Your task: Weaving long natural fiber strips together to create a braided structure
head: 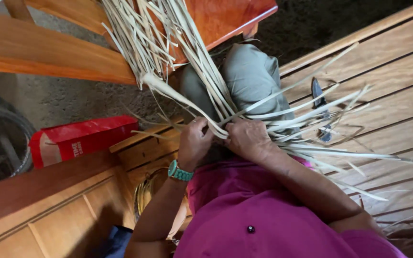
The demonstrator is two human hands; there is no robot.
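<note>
Two hands work pale palm-leaf strips over the lap: left hand and right hand both pinch strips where they cross. Loose ends fan across the wooden slat platform. Risk: brittle strips could split or slip from the pinch; knife lies near the strands.

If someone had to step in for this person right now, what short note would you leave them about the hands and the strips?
Left hand: closed on the pale leaf strips at the crossing point; teal watch on its wrist.
Right hand: pinching the same strips beside it, the two hands nearly touching.
Strips: long ends fan up over the wooden chair and right across the plank platform.
A knife lies on the planks, untouched.
Done: only a small woven start between the hands, mostly hidden.
Left: nearly all strip length is loose.
</note>
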